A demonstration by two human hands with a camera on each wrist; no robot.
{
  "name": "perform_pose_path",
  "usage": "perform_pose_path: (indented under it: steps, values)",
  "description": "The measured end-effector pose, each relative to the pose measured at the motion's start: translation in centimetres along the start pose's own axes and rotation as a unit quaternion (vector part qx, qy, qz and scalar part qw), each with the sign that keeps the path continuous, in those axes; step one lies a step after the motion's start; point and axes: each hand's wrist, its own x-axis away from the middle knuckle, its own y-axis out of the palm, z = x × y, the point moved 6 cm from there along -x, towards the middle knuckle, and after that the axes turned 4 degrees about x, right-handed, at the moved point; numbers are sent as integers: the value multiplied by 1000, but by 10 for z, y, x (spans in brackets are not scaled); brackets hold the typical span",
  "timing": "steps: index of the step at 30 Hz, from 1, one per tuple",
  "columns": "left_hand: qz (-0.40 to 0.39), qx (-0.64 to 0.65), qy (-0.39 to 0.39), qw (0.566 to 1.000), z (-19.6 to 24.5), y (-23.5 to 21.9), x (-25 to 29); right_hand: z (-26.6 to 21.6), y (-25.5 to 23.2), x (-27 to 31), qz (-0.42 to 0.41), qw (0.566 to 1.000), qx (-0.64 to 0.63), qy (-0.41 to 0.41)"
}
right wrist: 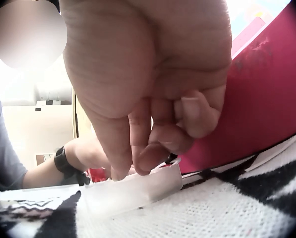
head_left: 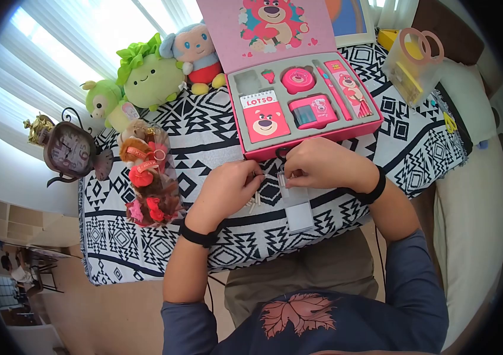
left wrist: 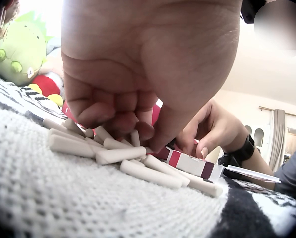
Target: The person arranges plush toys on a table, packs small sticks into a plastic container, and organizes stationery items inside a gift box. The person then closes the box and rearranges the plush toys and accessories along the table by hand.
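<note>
Several short white cylindrical sticks (left wrist: 120, 154) lie in a loose pile on the patterned cloth. My left hand (head_left: 232, 188) is over them, its fingers curled down and its thumb close to the fingertips, pinching at a stick in the pile. To the right is a small clear plastic box (right wrist: 138, 191) with its lid (head_left: 299, 217) folded open towards me. White sticks show inside it in the head view. With curled fingers my right hand (head_left: 321, 163) grips at the box's rim, thumb and fingertips right at its edge. A striped coloured label (left wrist: 190, 163) shows beside the box.
Just beyond my hands stands an open pink gift box (head_left: 316, 141) with a notepad and other items in grey foam. At left are a bag of plush keychains (head_left: 152, 177), a clock (head_left: 72, 151) and plush toys (head_left: 153, 77). A translucent bag (head_left: 411, 74) stands at right.
</note>
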Motion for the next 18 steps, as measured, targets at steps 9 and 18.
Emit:
perform_pose_path:
  steps: [9,18]
  values:
    - [-19,208,0,978,16,-2,-1,-8,-17,1,54,973,-222,-9]
    - [55,-42,50,996,9,-26,3,-1,-17,3,29,994,-102,20]
